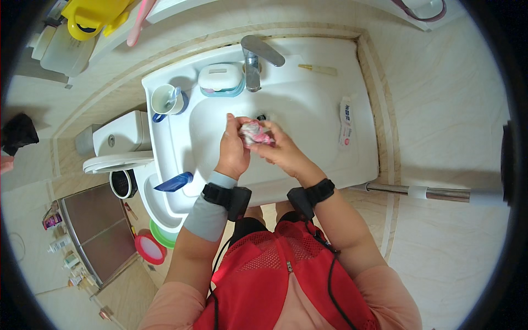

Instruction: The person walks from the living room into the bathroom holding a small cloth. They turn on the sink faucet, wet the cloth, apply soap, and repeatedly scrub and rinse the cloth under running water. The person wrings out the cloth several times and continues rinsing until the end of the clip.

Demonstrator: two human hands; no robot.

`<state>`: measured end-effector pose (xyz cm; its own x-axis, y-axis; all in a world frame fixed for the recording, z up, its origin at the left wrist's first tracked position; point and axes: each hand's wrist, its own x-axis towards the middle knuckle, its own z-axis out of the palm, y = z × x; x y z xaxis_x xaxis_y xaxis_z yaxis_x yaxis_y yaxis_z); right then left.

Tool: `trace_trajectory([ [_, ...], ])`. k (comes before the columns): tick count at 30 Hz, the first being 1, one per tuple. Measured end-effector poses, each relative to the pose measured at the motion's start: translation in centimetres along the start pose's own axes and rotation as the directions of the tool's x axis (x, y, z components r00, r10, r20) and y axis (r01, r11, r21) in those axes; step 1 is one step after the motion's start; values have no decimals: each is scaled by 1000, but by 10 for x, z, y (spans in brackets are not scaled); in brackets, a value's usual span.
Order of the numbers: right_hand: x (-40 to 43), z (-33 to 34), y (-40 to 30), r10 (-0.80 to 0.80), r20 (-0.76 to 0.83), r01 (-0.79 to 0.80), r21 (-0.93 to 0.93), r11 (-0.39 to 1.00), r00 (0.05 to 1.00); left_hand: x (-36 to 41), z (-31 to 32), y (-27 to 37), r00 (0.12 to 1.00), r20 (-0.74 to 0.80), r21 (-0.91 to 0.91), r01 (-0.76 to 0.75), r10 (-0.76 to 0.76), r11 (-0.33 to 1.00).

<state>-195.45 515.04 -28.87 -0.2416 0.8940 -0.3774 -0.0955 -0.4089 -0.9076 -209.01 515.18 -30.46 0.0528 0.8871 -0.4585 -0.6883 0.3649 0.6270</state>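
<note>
Over the basin of a white sink, a small crumpled pink-and-white cloth is gripped between both hands. My left hand holds it from the left side, thumb pointing up. My right hand closes on its right side, with fingers above and below it. Just behind the hands the dark drain is partly visible. The chrome faucet stands behind the basin, and no running water can be made out.
A soap box and a cup with a toothbrush stand on the sink's back left. A blue tube lies at the left edge. A white tube and a small brush lie at right. A toilet stands left.
</note>
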Motion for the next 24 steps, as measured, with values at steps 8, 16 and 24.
trace_trajectory([
  [8, 0, -32, 5, 153, -57, -150, 56, 987, 987, -30, -20, -11, 984, 43, 274, 156, -174, 949],
  [16, 3, -42, 19, 116, -185, -43, 360, 932, 976, -35, -34, -13, 989, 19, 288, 137, -149, 948],
  [24, -2, -47, 6, 93, -116, -28, 471, 882, 989, -41, -32, -7, 989, 116, 123, 78, -92, 989],
])
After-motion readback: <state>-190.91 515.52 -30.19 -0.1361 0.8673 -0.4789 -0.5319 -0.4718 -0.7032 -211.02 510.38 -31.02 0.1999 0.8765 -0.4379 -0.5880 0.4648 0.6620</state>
